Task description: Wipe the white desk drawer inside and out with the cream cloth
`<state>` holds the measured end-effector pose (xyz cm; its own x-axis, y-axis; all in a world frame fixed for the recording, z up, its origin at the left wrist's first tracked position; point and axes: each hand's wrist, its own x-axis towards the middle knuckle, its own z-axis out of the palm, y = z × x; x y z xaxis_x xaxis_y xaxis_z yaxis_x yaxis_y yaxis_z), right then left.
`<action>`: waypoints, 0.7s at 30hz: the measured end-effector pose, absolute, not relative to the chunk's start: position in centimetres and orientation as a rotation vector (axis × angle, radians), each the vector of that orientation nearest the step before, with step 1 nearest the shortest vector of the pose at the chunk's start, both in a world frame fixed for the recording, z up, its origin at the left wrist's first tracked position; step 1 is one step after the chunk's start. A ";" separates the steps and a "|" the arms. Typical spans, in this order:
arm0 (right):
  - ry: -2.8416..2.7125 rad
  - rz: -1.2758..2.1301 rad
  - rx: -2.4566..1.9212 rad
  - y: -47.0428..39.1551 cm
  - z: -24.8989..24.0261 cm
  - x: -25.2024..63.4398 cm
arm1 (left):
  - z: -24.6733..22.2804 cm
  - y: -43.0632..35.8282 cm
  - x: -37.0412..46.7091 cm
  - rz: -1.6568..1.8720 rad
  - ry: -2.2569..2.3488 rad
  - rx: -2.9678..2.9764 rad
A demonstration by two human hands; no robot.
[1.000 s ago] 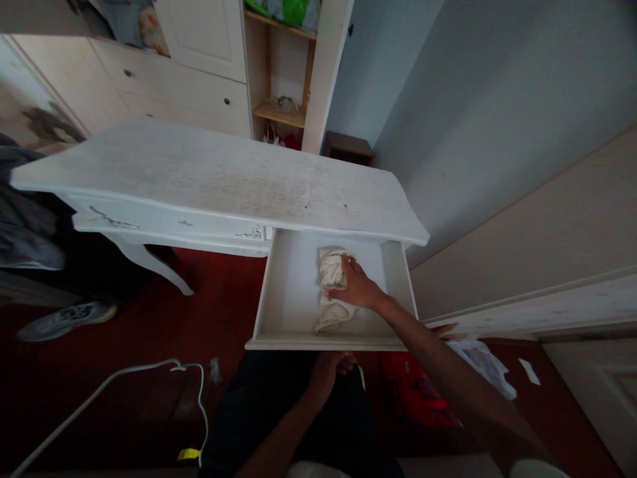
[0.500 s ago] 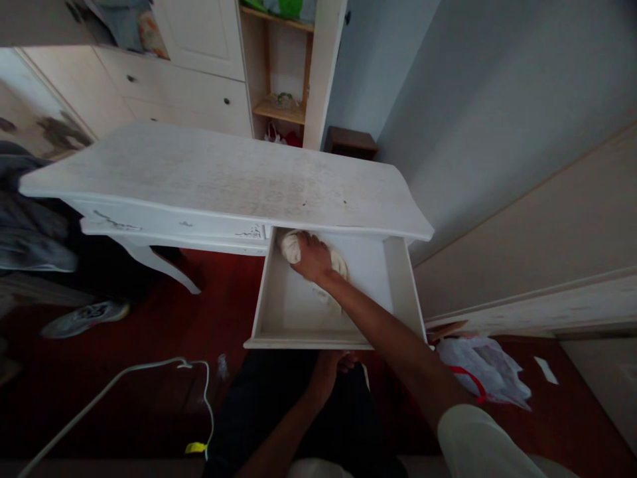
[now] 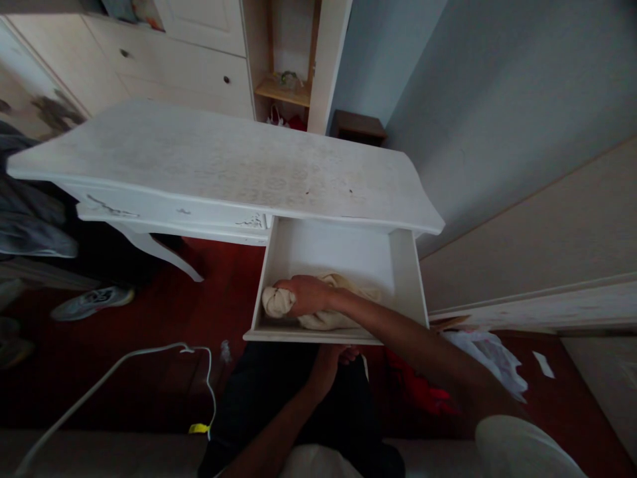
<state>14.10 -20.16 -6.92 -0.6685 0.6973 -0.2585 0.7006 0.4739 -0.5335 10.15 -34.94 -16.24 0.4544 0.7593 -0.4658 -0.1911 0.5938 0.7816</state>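
Note:
A bunched cream cloth (image 3: pixel 279 302) lies in the pulled-out drawer (image 3: pixel 343 242) of a white desk (image 3: pixel 213 153). My right hand (image 3: pixel 308 295) is wrapped round it near the drawer's front left corner, and more of the cloth spreads out under my wrist along the front panel. Below the drawer front, over my lap, is my left hand (image 3: pixel 336 362). Its upper part is hidden by the drawer, and the fingers that show look curled; whether they hold anything cannot be made out.
White cabinets (image 3: pixel 179 73) stand behind the desk, one with an open door. A white cable (image 3: pixel 114 368) runs at the lower left, near a shoe (image 3: pixel 92 303). A plastic bag (image 3: pixel 492 358) lies on the red floor at right, beside the wall.
My right hand has moved with the cloth from the back of the drawer to its front left. My left hand has stayed below the drawer front. The view has shifted slightly.

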 end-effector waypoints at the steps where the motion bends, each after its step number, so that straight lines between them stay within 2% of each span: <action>1: 2.655 -1.081 1.209 -20.4 -7.0 13.9 | -16.1 -34.9 10.1 0.652 0.924 0.718; 5: 2.485 -1.378 1.085 -20.4 -6.6 14.8 | -16.0 -34.9 10.0 0.649 0.931 0.737; 13: 2.023 -1.647 1.318 -22.5 -5.6 25.3 | -16.5 -35.0 10.2 0.654 0.945 0.681; 16: 1.921 -1.529 1.415 -23.7 -4.7 28.7 | -16.4 -34.8 10.2 0.632 0.948 0.674; 21: 2.005 -1.125 1.421 -24.7 -2.9 29.8 | -16.5 -34.6 9.9 0.609 0.931 0.712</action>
<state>29.81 -24.69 -2.94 -0.3786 0.5665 -0.7320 0.9200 0.1434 -0.3648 9.86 -34.65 -16.45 0.4660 0.7327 -0.4960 -0.1603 0.6212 0.7671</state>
